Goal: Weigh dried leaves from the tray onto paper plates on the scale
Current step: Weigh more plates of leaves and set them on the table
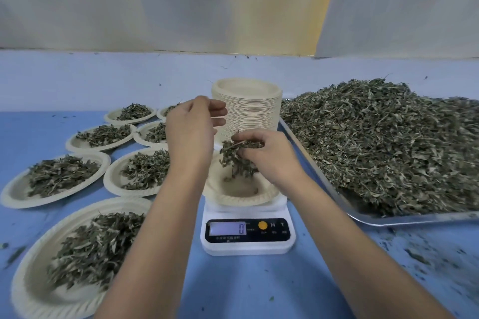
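gripping a dried-leaf clump (pixel 237 160), the right hand (pixel 270 160) hangs over the scale's (pixel 247 237) paper plate (pixel 241 201) to drop it; left hand (pixel 191 132) loose-fingered.

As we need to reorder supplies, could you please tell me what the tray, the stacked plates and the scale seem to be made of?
Large rectangular silver tray: likely metal, its bare rim shiny and reflective. Stack of round cream plates: matte paper or moulded pulp, thin layered edges. Small white digital scale: seemingly smooth plastic.
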`<move>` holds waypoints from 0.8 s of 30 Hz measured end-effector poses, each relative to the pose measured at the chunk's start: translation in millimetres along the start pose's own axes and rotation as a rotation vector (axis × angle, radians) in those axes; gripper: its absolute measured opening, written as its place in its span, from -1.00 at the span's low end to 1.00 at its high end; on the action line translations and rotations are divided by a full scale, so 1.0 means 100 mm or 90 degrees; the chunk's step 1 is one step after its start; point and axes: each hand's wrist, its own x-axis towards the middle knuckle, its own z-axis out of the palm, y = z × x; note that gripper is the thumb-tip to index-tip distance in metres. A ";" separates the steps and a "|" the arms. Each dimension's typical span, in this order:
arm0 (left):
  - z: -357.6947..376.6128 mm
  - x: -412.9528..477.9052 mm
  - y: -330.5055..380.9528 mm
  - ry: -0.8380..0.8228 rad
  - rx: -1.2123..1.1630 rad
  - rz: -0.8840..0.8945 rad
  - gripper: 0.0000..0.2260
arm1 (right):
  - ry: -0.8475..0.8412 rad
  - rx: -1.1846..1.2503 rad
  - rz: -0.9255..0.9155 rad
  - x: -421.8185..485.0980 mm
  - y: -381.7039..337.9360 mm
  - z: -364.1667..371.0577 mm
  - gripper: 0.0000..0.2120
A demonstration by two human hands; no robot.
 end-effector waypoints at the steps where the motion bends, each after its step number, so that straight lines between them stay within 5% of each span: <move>1: 0.00 0.00 0.00 -0.003 0.002 0.002 -0.71 | 0.000 -0.015 0.003 0.00 0.00 0.01 -0.76; 10: 0.03 0.00 -0.03 -0.024 0.023 0.002 -0.71 | 0.066 0.020 -0.005 0.03 0.00 -0.03 -0.79; 17: 0.05 0.00 -0.05 -0.026 0.028 -0.003 -0.71 | 0.092 0.409 0.074 0.05 -0.11 -0.13 -0.80; 24: 0.04 0.01 -0.06 -0.025 0.028 -0.011 -0.70 | 0.098 0.343 0.037 0.02 -0.13 -0.11 -0.77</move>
